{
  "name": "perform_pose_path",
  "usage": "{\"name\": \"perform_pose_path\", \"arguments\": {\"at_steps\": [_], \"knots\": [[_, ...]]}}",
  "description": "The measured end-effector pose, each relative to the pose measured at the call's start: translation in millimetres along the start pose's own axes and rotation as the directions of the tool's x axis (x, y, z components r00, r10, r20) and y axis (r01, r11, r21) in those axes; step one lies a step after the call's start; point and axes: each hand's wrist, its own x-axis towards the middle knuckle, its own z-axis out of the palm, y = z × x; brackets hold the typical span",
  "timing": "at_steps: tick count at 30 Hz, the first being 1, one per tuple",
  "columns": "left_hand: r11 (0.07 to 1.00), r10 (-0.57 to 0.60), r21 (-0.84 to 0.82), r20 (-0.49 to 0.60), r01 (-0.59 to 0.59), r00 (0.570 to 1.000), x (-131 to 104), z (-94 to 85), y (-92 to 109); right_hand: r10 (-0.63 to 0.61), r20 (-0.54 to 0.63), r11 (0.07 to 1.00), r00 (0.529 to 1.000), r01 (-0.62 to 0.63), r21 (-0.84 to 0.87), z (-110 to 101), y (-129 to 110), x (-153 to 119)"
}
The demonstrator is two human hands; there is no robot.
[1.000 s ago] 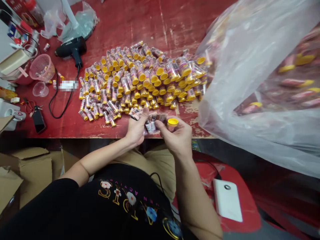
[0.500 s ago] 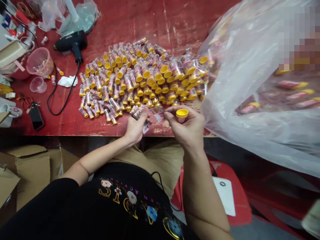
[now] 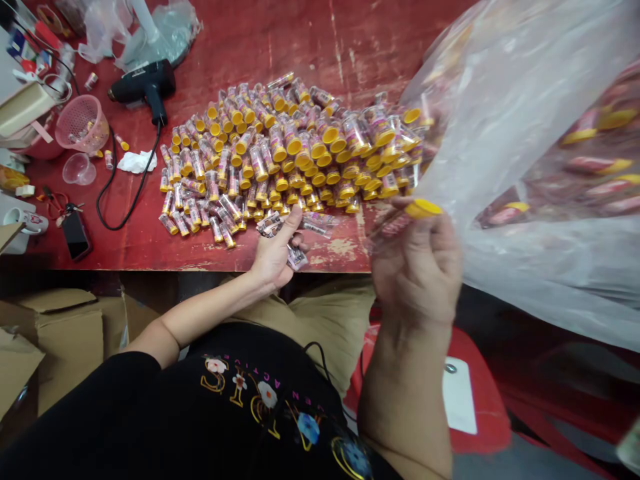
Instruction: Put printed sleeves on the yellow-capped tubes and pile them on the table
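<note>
My left hand is at the table's front edge, closed around a bunch of clear printed plastic sleeves. Some of them stick out past the fingers, with the thumb on top. My right hand, blurred by motion, grips a small clear tube with a yellow cap beside the big plastic bag. The tube's body is partly hidden by the fingers. Just beyond both hands lies a large heap of similar yellow-capped tubes with pinkish printed wraps.
A big translucent bag holding more capped tubes fills the right side. On the left of the red table are a black heat gun with its cord, a pink basket, a clear cup, tissue and a phone.
My right hand has moved right, toward the bag, with the yellow-capped tube, which is now tilted. My left hand stays with the sleeves, its thumb now raised.
</note>
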Motion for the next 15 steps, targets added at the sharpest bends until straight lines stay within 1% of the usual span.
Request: {"name": "perform_pose_path", "arguments": {"at_steps": [3,6,9,12,15], "knots": [[0.998,-0.066,-0.011,0.008,0.066,0.998,-4,0.7,4,-0.063,0.007,0.998,0.998,0.063,0.006,-2,-9,-7],[0.993,-0.113,-0.01,0.036,0.113,0.993,-8,0.4,3,-0.104,-0.01,0.994,0.995,0.104,0.025,0,-5,-13],[0.988,-0.155,0.003,0.068,0.156,0.986,-9,-1.2,0,-0.145,-0.067,0.989,0.987,0.143,-0.031,2,8,-17],[0.98,-0.196,0.031,0.096,0.194,0.976,-9,-2.8,-3,-0.232,-0.149,0.97,0.961,0.216,-0.112,1,17,-22],[0.983,-0.177,0.058,0.099,0.171,0.979,-11,-2.8,-4,-0.273,-0.199,0.955,0.941,0.241,-0.171,0,16,-29]]}}
